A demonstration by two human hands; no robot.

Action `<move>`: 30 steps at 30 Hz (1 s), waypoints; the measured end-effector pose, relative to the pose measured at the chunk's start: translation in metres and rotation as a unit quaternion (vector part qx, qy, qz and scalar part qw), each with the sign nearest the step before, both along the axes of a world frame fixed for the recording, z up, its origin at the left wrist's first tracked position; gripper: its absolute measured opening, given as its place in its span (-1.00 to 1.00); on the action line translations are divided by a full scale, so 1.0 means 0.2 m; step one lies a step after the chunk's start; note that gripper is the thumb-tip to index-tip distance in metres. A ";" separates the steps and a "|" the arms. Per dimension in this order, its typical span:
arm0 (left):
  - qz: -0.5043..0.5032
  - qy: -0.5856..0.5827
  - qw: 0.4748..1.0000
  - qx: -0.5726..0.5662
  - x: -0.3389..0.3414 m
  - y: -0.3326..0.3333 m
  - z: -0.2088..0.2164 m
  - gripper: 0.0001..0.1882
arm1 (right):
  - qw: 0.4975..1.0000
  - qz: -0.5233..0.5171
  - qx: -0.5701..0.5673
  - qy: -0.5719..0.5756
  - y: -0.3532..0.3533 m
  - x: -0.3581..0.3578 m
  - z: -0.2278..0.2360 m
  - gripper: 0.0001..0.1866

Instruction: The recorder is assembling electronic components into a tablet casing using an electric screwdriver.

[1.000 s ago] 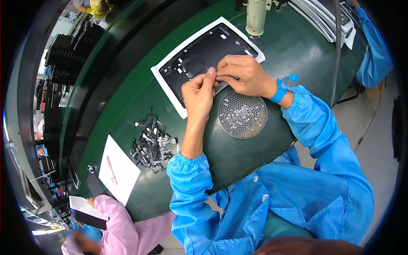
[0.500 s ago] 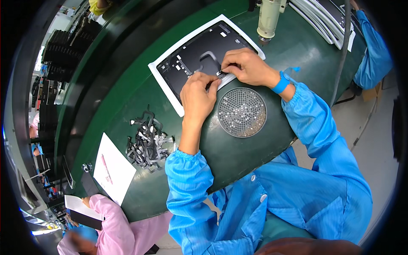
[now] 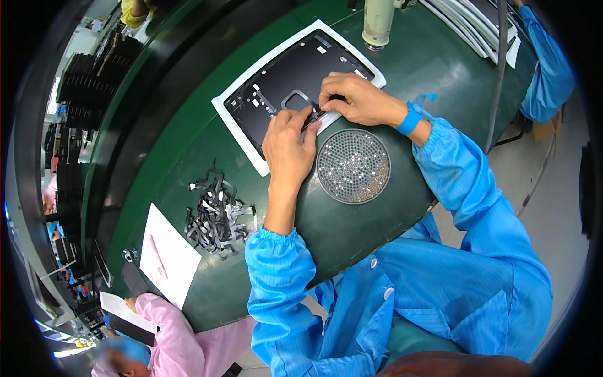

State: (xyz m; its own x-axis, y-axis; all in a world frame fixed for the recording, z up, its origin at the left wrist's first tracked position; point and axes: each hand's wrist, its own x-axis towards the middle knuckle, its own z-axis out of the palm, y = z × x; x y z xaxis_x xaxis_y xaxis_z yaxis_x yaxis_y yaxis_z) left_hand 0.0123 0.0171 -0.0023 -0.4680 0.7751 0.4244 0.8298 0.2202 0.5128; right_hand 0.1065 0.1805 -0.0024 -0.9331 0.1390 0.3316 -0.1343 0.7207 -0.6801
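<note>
In front of me a black laptop cover panel [image 3: 282, 69] lies in a white tray [image 3: 242, 141]. A dark grey flat ribbon cable [image 3: 298, 92] stands up in a loop over its near edge. My right hand [image 3: 357, 99] pinches this cable at the panel's edge. My left hand [image 3: 289, 147] rests beside it, thumb and forefinger bent in toward the same edge; what lies between its fingertips is hidden. Just nearer than the panel sits a round perforated dish [image 3: 353, 166] of small screws.
To the left lie a tangled pile of flat cables [image 3: 217, 217] and a white sheet [image 3: 164, 264] with a pink pen [image 3: 157, 254]. An electric screwdriver [image 3: 378, 25] hangs beyond the panel. White trays [image 3: 461, 28] are stacked far right. Co-workers' pink sleeve [image 3: 169, 323] and blue sleeve [image 3: 548, 69] flank the table.
Both hands stay at the panel's near edge, with the right fingers shifted slightly. The cable's loop now lies lower and closer to the left fingers. The whole view has shifted a little.
</note>
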 end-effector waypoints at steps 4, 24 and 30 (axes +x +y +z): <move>0.005 -0.018 1.000 0.000 0.00 0.01 0.00 -0.77 | 1.000 0.018 0.007 0.013 0.00 0.00 0.00 -0.95; -0.056 0.060 0.996 -0.022 -0.02 0.01 0.00 -0.89 | 0.989 0.045 0.125 0.061 0.00 0.02 -0.03 -0.88; -0.048 0.056 0.997 -0.014 -0.02 0.00 0.01 -0.89 | 0.946 -0.073 0.112 0.295 -0.07 0.09 0.12 -0.83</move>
